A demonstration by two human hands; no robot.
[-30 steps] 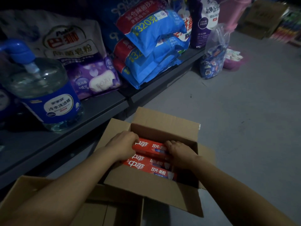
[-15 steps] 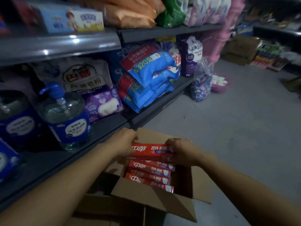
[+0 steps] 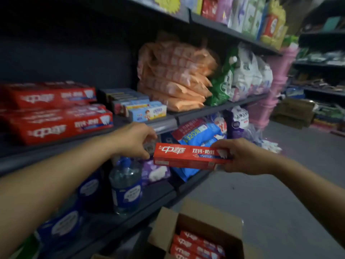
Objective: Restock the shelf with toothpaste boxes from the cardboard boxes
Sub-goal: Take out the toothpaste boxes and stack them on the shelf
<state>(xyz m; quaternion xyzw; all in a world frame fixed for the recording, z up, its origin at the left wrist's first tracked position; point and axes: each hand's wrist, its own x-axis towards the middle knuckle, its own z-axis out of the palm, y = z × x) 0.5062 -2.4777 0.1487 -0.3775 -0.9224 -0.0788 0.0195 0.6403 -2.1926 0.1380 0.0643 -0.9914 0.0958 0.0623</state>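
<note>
The right hand (image 3: 240, 156) grips one end of a red toothpaste box (image 3: 188, 156), thumb on the printed face and the other fingers curled beneath, so the box runs level with its long axis left to right, the free end reaching toward the left hand (image 3: 136, 141). The left hand's fingers are curled just beside that free end; whether they touch the carton or hold anything at all cannot be told from this view. The stacked red toothpaste boxes (image 3: 61, 116) already on the shelf (image 3: 164, 126) lie up and to the left of both sets of fingers, beyond the left hand, with their long axes also running along the shelf edge. So the held box is already turned the way the stack lies, and the coming move looks to be a carry leftward and upward over the shelf lip rather than a turn. The left hand is the nearer to that spot, the right the farther, which suggests a handover or a two-handed guide. Below the fingers, the open cardboard box (image 3: 214, 217) on the floor holds more red cartons
</note>
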